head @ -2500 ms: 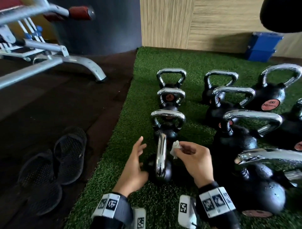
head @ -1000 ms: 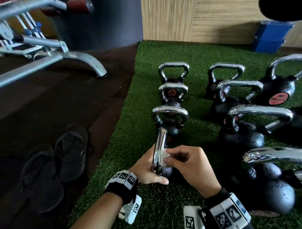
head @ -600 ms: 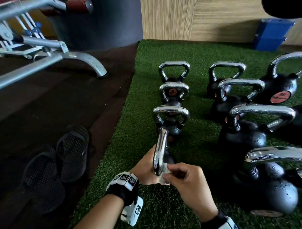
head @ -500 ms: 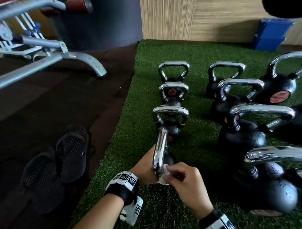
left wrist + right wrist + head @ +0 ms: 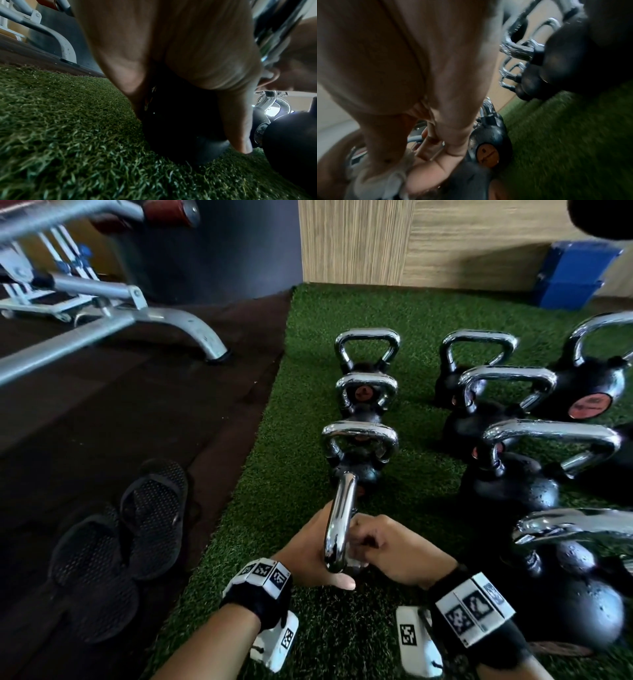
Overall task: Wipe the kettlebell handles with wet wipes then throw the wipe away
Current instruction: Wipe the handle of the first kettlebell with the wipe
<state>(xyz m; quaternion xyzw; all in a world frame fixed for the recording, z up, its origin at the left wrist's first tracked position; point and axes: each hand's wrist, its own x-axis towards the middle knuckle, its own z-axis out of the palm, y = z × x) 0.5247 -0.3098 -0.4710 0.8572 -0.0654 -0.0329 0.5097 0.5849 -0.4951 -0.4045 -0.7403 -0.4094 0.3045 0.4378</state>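
Note:
The nearest black kettlebell of the left row stands on green turf. Its chrome handle points edge-on at me. My left hand cups the ball from the left, with the thumb wrapped down its near side. My right hand pinches a crumpled white wet wipe against the near lower bend of the handle. In the head view only a sliver of the wipe shows under the fingers.
More chrome-handled kettlebells stand behind in the left row and in a right row. A pair of dark sandals lies on the dark floor at left. A metal bench frame is far left, and a blue box sits at the back right.
My left hand went from open beside the kettlebell to gripping its ball. My right hand brought the wipe onto the handle and slid it down to the near lower bend.

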